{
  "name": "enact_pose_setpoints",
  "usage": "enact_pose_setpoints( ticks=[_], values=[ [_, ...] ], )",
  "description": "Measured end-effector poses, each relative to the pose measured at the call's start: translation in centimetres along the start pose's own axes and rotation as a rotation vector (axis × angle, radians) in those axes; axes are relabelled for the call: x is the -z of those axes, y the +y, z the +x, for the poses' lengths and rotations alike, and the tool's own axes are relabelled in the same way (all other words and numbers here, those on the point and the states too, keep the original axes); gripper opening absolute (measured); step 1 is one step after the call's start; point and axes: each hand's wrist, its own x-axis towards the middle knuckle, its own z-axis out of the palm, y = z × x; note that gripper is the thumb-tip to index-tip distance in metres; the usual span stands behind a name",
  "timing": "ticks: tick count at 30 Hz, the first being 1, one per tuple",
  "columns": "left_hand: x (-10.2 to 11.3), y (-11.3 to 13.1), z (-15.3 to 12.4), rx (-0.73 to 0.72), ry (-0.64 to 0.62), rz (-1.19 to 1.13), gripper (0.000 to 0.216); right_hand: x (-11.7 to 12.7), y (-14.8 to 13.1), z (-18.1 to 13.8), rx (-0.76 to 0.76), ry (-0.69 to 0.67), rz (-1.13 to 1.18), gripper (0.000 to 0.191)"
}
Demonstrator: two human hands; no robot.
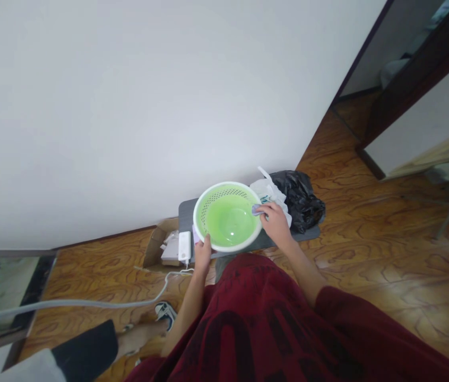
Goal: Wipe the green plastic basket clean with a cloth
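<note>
A round green colander bowl with a white rim (227,216) sits over a small grey table (187,213) by the wall. My left hand (203,253) grips the bowl's near left rim, fingers closed on it. My right hand (275,222) is at the bowl's right rim, fingers pinched on a small bluish cloth or sponge (258,209) that touches the inside edge of the bowl.
A white plastic bag (269,192) and a black plastic bag (301,197) lie on the table's right side. A white power adapter (184,245) with a cable and an open cardboard box (156,245) lie to the left. A grey hose (69,303) crosses the wooden floor.
</note>
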Motion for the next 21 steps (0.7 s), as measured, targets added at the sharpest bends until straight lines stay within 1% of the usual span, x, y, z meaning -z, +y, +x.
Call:
enact_pose_setpoints(
  ticks=[2,6,9,12,15,18,21],
  values=[
    [-0.1,0.1,-0.1,-0.003,0.005,-0.007,0.042,0.2,-0.5,-2.0,-0.01,-0.005,0.011,0.029],
    [-0.1,0.2,-0.2,-0.012,0.0,-0.017,0.043,0.5,-1.5,-5.6,-0.013,-0.069,0.041,0.03],
    [-0.1,0.2,-0.2,-0.019,-0.008,-0.011,0.045,0.4,-1.8,-6.3,-0.003,-0.097,0.052,0.03],
    [0.0,0.2,-0.2,-0.028,-0.019,0.003,0.046,0.4,-1.5,-5.0,-0.001,-0.098,0.03,0.03],
    [0.0,0.2,-0.1,-0.022,-0.016,0.012,0.045,0.5,-0.7,-2.5,0.006,-0.087,0.002,0.03],
    [0.0,0.1,0.0,-0.015,-0.006,0.016,0.043,0.4,-0.1,-0.4,0.0,-0.047,0.007,0.029],
    [-0.1,-0.1,0.0,-0.009,-0.004,0.014,0.041,0.2,-0.1,0.4,-0.007,-0.016,0.013,0.029]
  ],
)
